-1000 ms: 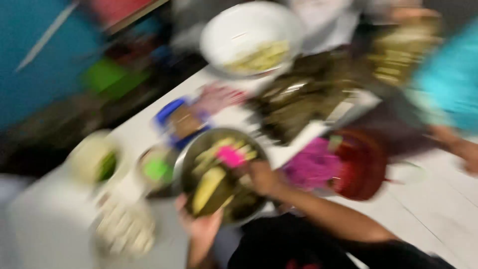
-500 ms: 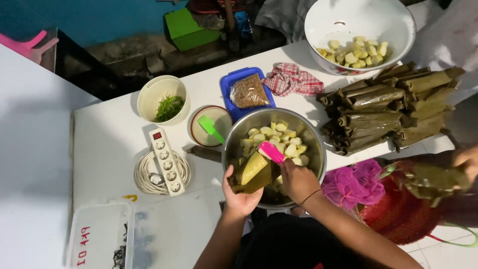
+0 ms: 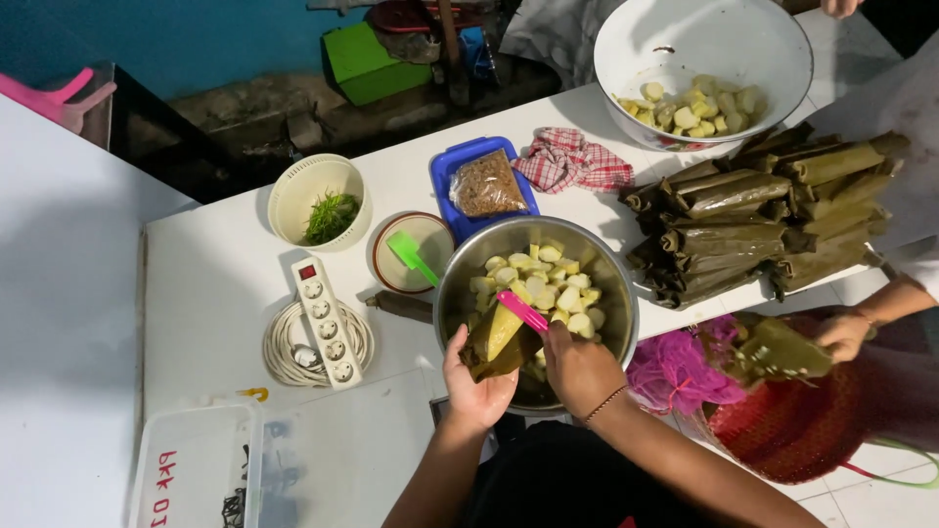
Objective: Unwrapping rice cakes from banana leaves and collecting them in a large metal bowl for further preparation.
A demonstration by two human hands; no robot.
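**Filling a leaf over the bowl**

Left hand (image 3: pixel 476 381) cups a folded leaf (image 3: pixel 497 340), fingers curled under it, right over the steel bowl (image 3: pixel 606 284) of pale chunks. Right hand (image 3: pixel 577 367) pinches a pink spoon (image 3: pixel 521 311), its tip in the leaf. Wrapped bundles (image 3: pixel 763 220) sit stacked nearby.

white table (image 3: pixel 225 284) bears a steel bowl (image 3: pixel 611 284), power strip (image 3: pixel 328 334), perhaps leaf-wrapped parcels (image 3: pixel 763 220).

Steel bowl (image 3: pixel 606 284) – shiny metal; pink spoon (image 3: pixel 521 311) – glossy plastic; checked cloth (image 3: pixel 572 161) soft, matt; leaf parcels (image 3: pixel 773 215) waxy.
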